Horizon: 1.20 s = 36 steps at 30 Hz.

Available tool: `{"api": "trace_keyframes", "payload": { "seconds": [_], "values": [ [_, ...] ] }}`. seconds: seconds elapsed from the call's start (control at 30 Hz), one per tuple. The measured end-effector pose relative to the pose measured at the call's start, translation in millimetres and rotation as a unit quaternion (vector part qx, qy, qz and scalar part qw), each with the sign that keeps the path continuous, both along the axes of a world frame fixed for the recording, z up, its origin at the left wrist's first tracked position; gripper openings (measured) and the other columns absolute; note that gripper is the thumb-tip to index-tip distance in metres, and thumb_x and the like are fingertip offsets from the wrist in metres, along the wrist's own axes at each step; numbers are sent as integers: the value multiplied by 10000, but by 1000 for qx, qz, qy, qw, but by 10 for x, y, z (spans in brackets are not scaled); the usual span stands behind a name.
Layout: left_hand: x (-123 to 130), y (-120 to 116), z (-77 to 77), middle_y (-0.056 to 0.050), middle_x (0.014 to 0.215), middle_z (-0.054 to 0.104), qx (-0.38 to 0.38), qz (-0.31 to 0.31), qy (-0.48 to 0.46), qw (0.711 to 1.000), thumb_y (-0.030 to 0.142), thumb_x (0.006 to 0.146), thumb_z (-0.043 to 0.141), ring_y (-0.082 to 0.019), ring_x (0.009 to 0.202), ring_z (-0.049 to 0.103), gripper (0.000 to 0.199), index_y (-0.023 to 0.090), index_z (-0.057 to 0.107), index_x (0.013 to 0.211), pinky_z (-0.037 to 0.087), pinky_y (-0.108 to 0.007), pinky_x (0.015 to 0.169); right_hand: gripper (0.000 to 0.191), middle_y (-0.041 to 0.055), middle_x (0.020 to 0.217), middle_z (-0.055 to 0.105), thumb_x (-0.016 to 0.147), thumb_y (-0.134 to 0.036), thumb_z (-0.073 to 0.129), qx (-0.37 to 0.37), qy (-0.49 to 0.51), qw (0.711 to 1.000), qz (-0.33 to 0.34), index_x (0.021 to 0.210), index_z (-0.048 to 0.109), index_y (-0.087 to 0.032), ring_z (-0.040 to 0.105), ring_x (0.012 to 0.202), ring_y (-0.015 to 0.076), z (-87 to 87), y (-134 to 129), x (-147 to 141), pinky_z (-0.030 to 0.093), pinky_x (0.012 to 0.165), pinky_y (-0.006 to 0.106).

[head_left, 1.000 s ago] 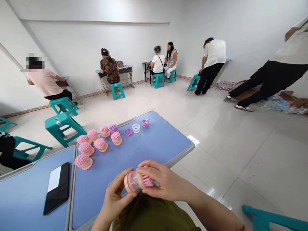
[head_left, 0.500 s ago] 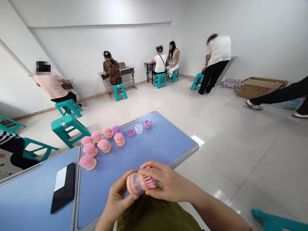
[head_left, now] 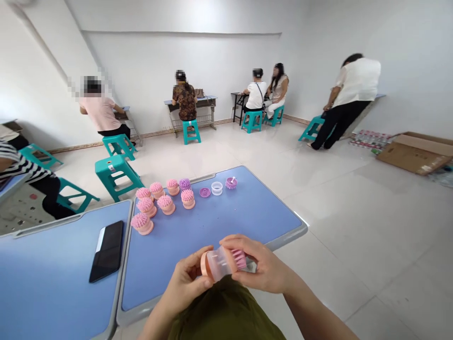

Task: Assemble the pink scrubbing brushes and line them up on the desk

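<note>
A brush with pink bristles and a clear middle section (head_left: 220, 262) is held sideways above the desk's near edge. My left hand (head_left: 191, 278) grips its peach base between thumb and fingers. Around the bristle end, my right hand (head_left: 260, 264) has its fingers wrapped. Several finished-looking pink brushes (head_left: 166, 204) stand bristles up on the blue desk (head_left: 212, 226), with a purple-topped one (head_left: 184, 184) at the back. To their right lie a purple disc (head_left: 205, 192), a clear ring (head_left: 217, 189) and an upturned purple bristle head (head_left: 231, 183) with a white stem.
A black phone (head_left: 106, 252) lies on the adjoining desk (head_left: 53, 269) at left. Beyond are a teal stool (head_left: 118, 165), several people at desks along the wall, and a cardboard box (head_left: 412, 153) on the floor at right.
The view has turned left, so the room and desk appear shifted right. Both hands still hold the brush, whose clear section shows more fully between them.
</note>
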<state>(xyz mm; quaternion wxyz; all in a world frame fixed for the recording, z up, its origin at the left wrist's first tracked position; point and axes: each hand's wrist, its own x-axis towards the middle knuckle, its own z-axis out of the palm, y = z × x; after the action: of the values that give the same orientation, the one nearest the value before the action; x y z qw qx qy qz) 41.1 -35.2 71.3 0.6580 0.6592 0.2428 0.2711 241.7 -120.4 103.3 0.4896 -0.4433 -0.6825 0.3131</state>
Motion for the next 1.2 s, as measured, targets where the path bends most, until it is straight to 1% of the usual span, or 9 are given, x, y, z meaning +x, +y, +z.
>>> {"api": "trace_keyframes", "payload": {
  "seconds": [0.1,0.17,0.3,0.4,0.53,0.73,0.87,1.07,1.2],
  "values": [
    [39,-69,75,-32,820,686,-40,-21,-16,999,581,616,706,-210,721,635,666,182,609,1139,522,-332,706,488,65,1225,540,744,-113,631,-70,84,994,22,1183,521,-293,546,1088,221,-145,-18,75,486,861,345],
    [60,-103,107,-25,833,681,-57,-29,-28,998,557,613,721,-211,742,637,666,186,597,1153,520,-342,734,443,72,1234,543,757,-175,653,-101,129,986,31,1167,535,-296,548,1086,233,-237,-28,121,486,857,364],
    [88,-135,133,-34,857,683,-53,-47,-31,997,512,636,723,-214,779,630,613,170,609,1132,518,-337,750,406,84,1225,559,755,-283,682,-116,165,979,41,1142,559,-303,568,1052,244,-360,-35,171,497,836,378],
    [103,-138,111,-31,845,682,-49,-56,-40,996,421,658,740,-191,762,624,534,157,621,1107,515,-302,731,403,72,1220,565,751,-330,685,-120,181,975,48,1135,567,-316,565,1059,237,-399,-41,170,498,836,355],
    [106,-132,72,-27,882,679,-41,-58,-52,996,328,671,747,-182,779,627,474,164,626,1098,511,-290,746,398,54,1220,567,743,-351,692,-136,199,970,34,1123,574,-334,558,1068,223,-416,-56,163,502,810,306],
    [100,-124,78,-39,901,692,-34,-53,-43,997,297,664,746,-208,830,632,502,160,610,1128,508,-309,778,406,69,1234,555,748,-322,690,-121,165,978,41,1135,568,-330,570,1050,234,-389,-45,172,507,819,343],
    [101,-126,75,-40,880,692,-28,-43,-36,998,305,660,746,-211,817,632,478,144,625,1094,511,-311,768,390,60,1228,556,766,-320,674,-111,145,982,48,1140,562,-337,544,1097,225,-346,-38,150,490,863,340],
    [94,-133,49,-39,867,694,-16,-31,-25,999,307,658,748,-212,811,636,493,137,616,1102,516,-310,759,385,56,1241,540,776,-308,663,-115,124,985,39,1142,549,-348,530,1116,220,-345,-64,142,481,884,351],
    [103,-137,61,-62,924,704,-5,-12,-13,1000,274,637,753,-224,833,645,545,126,592,1136,516,-323,784,384,69,1247,527,793,-279,640,-119,94,988,29,1157,534,-337,530,1111,225,-328,-79,142,484,877,358]
  ]
}}
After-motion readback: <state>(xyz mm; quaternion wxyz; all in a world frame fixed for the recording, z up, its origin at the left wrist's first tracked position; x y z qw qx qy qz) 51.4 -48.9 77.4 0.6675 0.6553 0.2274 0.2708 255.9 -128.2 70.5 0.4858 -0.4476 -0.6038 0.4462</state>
